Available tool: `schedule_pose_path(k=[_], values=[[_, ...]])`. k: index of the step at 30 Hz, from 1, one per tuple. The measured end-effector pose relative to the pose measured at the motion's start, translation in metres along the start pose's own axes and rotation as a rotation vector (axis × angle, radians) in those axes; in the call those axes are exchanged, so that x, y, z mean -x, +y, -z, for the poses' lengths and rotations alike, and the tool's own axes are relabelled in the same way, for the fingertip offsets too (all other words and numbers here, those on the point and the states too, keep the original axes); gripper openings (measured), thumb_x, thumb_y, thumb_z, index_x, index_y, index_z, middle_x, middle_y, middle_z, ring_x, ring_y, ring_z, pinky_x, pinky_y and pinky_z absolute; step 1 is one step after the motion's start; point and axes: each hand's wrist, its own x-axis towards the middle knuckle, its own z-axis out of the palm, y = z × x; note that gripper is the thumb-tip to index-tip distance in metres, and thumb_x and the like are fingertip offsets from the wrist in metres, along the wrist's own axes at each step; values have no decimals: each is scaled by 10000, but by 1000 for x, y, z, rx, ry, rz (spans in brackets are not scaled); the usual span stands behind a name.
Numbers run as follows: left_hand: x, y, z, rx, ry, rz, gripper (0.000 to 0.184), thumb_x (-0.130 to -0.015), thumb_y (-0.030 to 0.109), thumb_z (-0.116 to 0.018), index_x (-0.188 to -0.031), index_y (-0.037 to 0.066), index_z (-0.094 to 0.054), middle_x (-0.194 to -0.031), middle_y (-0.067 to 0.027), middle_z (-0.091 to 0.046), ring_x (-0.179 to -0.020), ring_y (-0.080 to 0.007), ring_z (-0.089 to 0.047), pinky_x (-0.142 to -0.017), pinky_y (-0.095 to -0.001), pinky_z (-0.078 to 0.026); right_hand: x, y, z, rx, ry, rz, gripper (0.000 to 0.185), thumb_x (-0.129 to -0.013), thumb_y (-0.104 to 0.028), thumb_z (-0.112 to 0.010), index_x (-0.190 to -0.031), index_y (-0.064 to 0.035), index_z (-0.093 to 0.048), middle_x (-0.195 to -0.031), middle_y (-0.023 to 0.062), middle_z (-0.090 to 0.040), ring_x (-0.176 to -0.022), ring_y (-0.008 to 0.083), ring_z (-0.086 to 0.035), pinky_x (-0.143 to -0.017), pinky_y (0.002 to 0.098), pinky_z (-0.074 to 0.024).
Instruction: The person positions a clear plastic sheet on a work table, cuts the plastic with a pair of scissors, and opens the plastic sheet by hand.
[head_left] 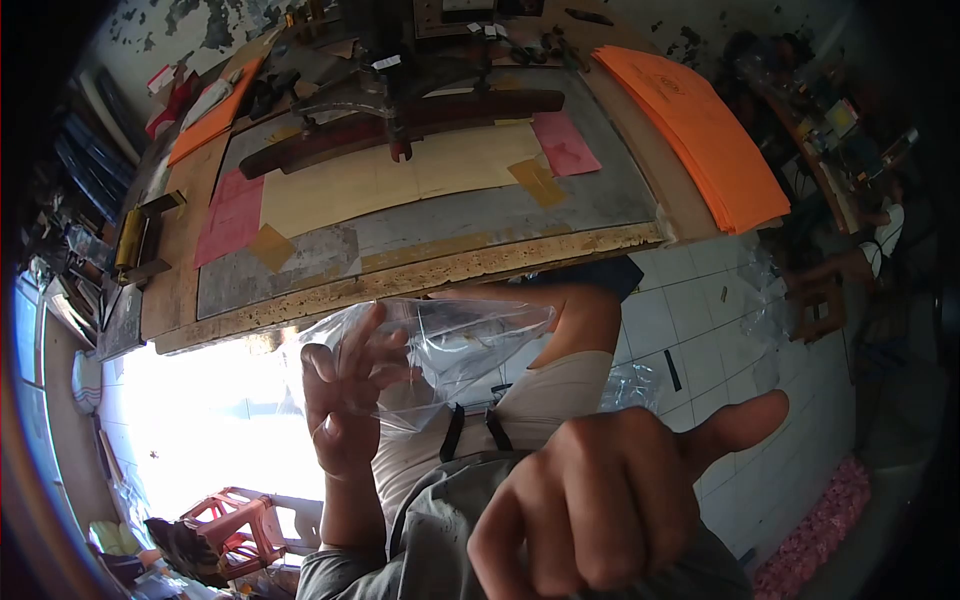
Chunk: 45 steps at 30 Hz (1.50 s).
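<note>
A clear plastic bag [470, 345] hangs just below the table's front edge, over my lap. My left hand [345, 390] is at its left end, fingers bent and partly seen through the film, gripping it. Close to the camera, my right hand [610, 490] is raised with its fingers curled in and the thumb stuck out to the right. Nothing shows in it, and it is apart from the bag.
Before me, a worktable [420, 265] carries a metal press bar [400, 130] over yellow card [400, 180] and pink paper [230, 215]. Orange sheets [700, 140] are stacked at right. A red stool [235, 530] stands lower left; another person [880, 240] sits far right.
</note>
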Motion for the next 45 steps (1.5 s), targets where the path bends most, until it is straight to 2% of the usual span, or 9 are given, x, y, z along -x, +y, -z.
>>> schedule_pose_path(k=[4, 8, 10, 11, 15, 18, 24, 31, 45], values=[[1, 10, 13, 17, -12, -91, 741, -898, 291, -714, -1483, 35, -339, -1583, -399, -185, -1316, -500, -510, -760, -551, -664, 36, -28, 7, 640, 425, 107, 746, -1035, -700, -279, -627, -130, -535, -674, 28, -540, -547, 157, -511, -787, 409, -438], [-1, 25, 27, 79, 25, -162, 911, -906, 141, -598, -1613, 2, -39, -1633, -337, -129, -1301, -496, -528, -699, -449, -684, 87, -60, 37, 1730, 760, -198, 568, -958, -571, -638, -1092, -20, -664, -1028, 125, -676, -932, 226, -672, -920, 374, -470], [3, 32, 35, 149, 118, -162, 896, -896, 146, -689, -1581, -45, -144, -1616, -376, -79, -1335, -541, -468, -609, -472, -680, 123, -69, 50, 1714, 649, -406, 655, -929, -550, -689, -1265, 3, -587, -1221, 165, -629, -1111, 254, -625, -985, 388, -452], [3, 37, 35, 137, 65, -95, 959, -899, 196, -606, -1618, -5, -4, -1679, -264, -88, -1376, -408, -503, -754, -320, -644, 138, -74, 57, 1700, 588, -507, 725, -915, -540, -715, -1351, 15, -548, -1318, 185, -605, -1200, 269, -602, -1018, 395, -444], [7, 35, 62, 364, -68, -86, 861, -955, 118, -554, -1623, 16, -21, -1696, -236, -39, -1413, -300, -464, -974, -300, -535, 176, -35, 61, 1231, 702, -660, 881, -841, -389, -851, -1506, 0, -425, -1509, 159, -481, -1326, 282, -516, -1129, 396, -375], [20, 35, 85, 662, 89, 2, 791, -977, 61, -511, -1624, 14, -58, -1678, -227, -136, -1394, -235, -478, -966, -292, -511, 188, -18, 62, 1166, 803, -720, 668, -877, -143, -824, -1435, 17, -493, -1432, 148, -558, -1293, 228, -541, -1123, 385, -392], [0, 49, 71, -173, 368, -22, 782, -1018, 141, -584, -1602, -45, -97, -1540, -324, -375, -1150, -311, -684, -656, -302, -659, 179, -31, 62, 1139, 948, -465, 252, -923, -19, -739, -1140, 63, -641, -1079, 76, -662, -1067, 146, -615, -974, 309, -471], [1, 39, 59, -261, 466, 200, 677, -1031, 145, -599, -1603, 24, -257, -1147, -138, -620, -741, -72, -581, -524, -169, -461, 142, -34, 47, 1310, 993, -331, 248, -925, -61, -752, -1130, 36, -652, -1048, 81, -669, -961, 118, -617, -882, 266, -468], [14, 22, 72, -202, 625, 319, 393, -1042, 256, -582, -1348, 14, -541, -1097, -65, -629, -823, -97, -562, -561, -220, -438, 110, -34, 22, 1352, 1032, -156, 285, -850, 38, -795, -1101, 23, -659, -958, 54, -640, -847, 90, -592, -779, 246, -477]])
